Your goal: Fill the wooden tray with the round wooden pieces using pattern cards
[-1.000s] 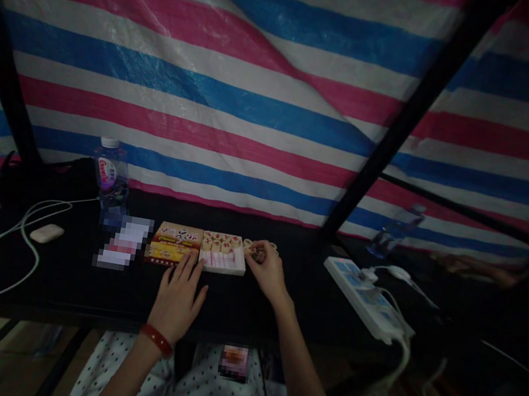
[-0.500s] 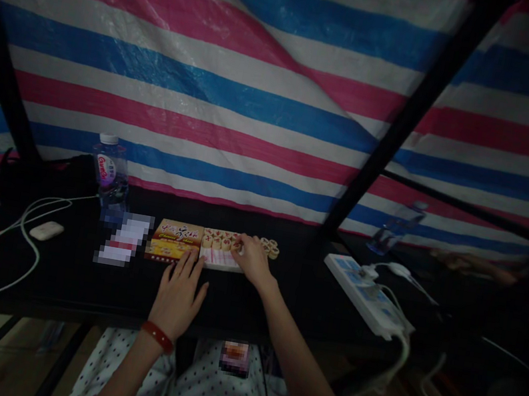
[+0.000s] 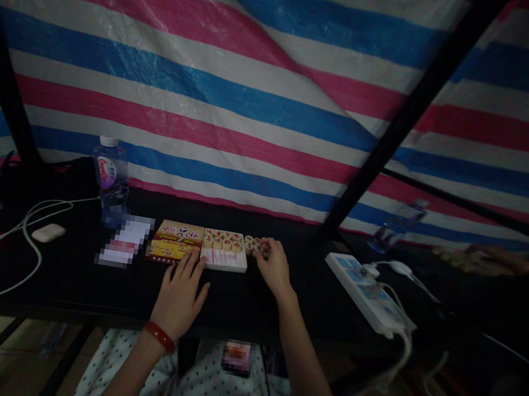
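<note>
My left hand (image 3: 180, 295) lies with its fingers spread, the fingertips on the near edge of a yellow and brown Chinese chess box (image 3: 178, 232) and the left corner of a white tray (image 3: 233, 266). Two rows of round wooden chess pieces (image 3: 223, 241) fill the far part of the tray; its near part shows white with pink marks. Just right of the tray, my right hand (image 3: 274, 271) has its thumb and fingers closed on a chess piece in a small group of loose pieces (image 3: 249, 243). The fingers partly hide that group.
A water bottle (image 3: 111, 186) and a blurred-out phone-like slab (image 3: 126, 241) stand left of the box. White cables (image 3: 27, 219) and a small white case (image 3: 48, 233) lie farther left. At right are a power strip (image 3: 360, 294) and another bottle (image 3: 399, 227). A striped tarp (image 3: 241, 93) hangs behind.
My right hand has moved right, from the pieces in the tray to the loose pieces beside it, uncovering the tray's right end. My left hand stays put.
</note>
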